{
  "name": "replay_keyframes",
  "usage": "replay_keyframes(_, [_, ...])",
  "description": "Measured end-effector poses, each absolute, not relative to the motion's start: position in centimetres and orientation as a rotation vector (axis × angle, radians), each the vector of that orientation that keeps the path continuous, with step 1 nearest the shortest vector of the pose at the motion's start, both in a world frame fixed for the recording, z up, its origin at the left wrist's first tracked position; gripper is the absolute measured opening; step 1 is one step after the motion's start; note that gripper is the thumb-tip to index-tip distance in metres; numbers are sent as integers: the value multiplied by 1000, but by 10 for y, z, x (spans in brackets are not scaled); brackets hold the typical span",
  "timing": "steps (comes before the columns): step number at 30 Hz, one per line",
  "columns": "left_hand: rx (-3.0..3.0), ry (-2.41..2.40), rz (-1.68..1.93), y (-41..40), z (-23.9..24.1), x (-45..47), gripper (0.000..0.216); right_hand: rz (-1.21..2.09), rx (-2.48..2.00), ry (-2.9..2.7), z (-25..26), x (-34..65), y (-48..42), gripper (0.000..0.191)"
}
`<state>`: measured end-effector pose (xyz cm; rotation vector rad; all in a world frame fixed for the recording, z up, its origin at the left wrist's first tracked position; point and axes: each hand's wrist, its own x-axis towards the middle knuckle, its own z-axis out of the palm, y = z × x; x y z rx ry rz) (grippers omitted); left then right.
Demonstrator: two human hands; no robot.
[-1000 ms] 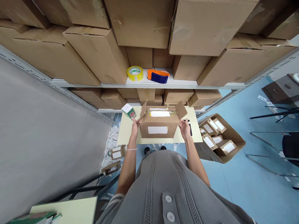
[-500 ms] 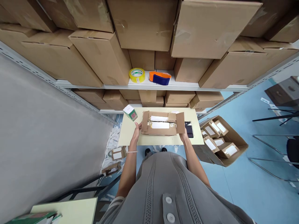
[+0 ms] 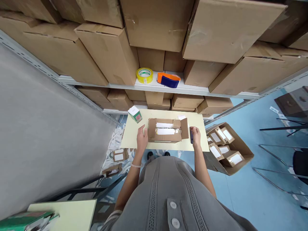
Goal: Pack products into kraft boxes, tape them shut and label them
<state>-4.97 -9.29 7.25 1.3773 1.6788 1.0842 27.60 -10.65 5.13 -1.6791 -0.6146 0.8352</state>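
A small cardboard box [image 3: 166, 131] with white labels and torn tape lies flat on the pale yellow table [image 3: 134, 126]. My left hand [image 3: 141, 138] rests beside the box's left side, fingers loosely apart, holding nothing. My right hand [image 3: 196, 136] sits at the box's right, fingers curled round a dark phone-like object [image 3: 192, 136]. A small white and green carton [image 3: 135, 114] stands at the table's far left corner.
A yellow tape roll [image 3: 144, 75] and an orange-blue tape dispenser [image 3: 168, 79] sit on the shelf behind. An open carton of small labelled boxes [image 3: 226, 147] stands on the floor at right. Paper scraps and small boxes litter the floor at left.
The box was tipped down from upright to lying flat on the table. My left hand came off it. My right hand moved right onto the dark object.
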Motion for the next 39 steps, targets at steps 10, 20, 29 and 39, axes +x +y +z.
replay_keyframes(10, [1859,983,411,-126,78,14,49,480,-1756,-1912,94,197,-93,24])
replay_keyframes(20, [1949,1574,779,-105,45,-21,55,347,-1854,-2463,61,187,-96,60])
replay_keyframes(29, [2090,1720,613,-88,27,-38,52,262,-1888,-2517,59,184,-95,64])
replay_keyframes(39, [2021,1689,658,-78,31,-40,44,115,-1922,-2461,55,181,-94,74])
